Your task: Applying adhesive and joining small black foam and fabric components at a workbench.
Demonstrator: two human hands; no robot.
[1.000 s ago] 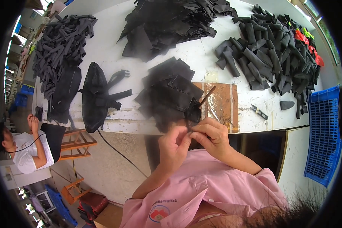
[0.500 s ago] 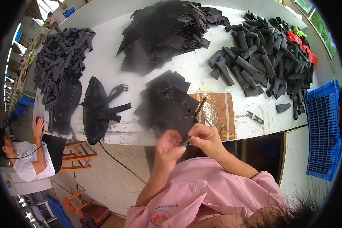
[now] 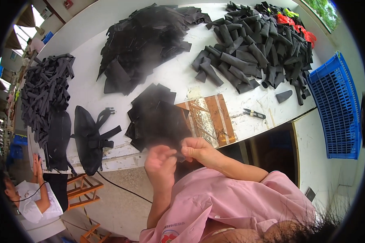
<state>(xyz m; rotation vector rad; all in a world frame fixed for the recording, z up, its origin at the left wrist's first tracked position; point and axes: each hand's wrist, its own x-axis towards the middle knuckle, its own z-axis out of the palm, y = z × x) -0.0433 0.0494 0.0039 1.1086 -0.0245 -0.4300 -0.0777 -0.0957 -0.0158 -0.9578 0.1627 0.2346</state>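
White table (image 3: pixel 170 79) carries black piles; both hands, left hand (image 3: pixel 161 165) and right hand (image 3: pixel 198 149), pinch one black piece (image 3: pixel 160 123) together.

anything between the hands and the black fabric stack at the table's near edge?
Nothing visible. Both the left hand and right hand are already at the near edge of the black fabric stack, fingers on a dark piece there. The wooden board and snips lie off to the right, clear of them.
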